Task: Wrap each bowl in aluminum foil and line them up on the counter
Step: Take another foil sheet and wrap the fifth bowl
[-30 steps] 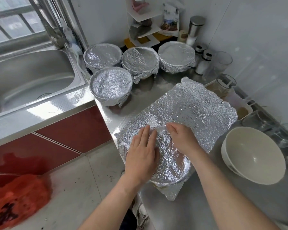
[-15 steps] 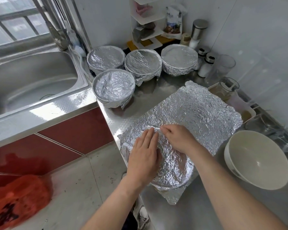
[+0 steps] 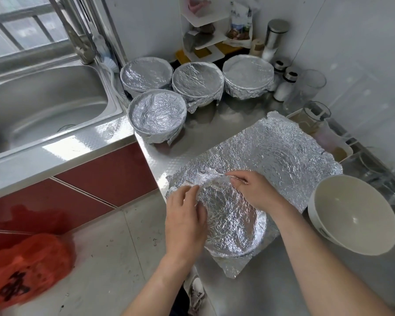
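A large crinkled sheet of aluminum foil [image 3: 283, 153] lies on the steel counter [image 3: 205, 126], and its near part is moulded over a bowl [image 3: 233, 222]. My left hand [image 3: 185, 220] rests on the bowl's left rim, fingertips pinching the foil there. At the far rim my right hand [image 3: 253, 190] pinches a fold of foil between thumb and fingers. Several foil-wrapped bowls stand at the back: one near the sink [image 3: 156, 115] and three in a row behind it [image 3: 146, 74], [image 3: 197, 82], [image 3: 248, 76]. A bare white bowl [image 3: 351, 213] sits at the right.
A steel sink [image 3: 43, 106] with a tap is at the left. Shakers [image 3: 285, 85], a metal canister [image 3: 274, 35], a glass [image 3: 308, 90] and a corner shelf [image 3: 203, 26] crowd the back right. Clear containers [image 3: 315, 117] line the right wall. A red plastic bag [image 3: 25, 267] lies on the floor.
Both hands shifted from pressing the foil flat on the bowl to pinching it at the rim. The right hand lifted a fold at the far edge; the left moved onto the left rim.
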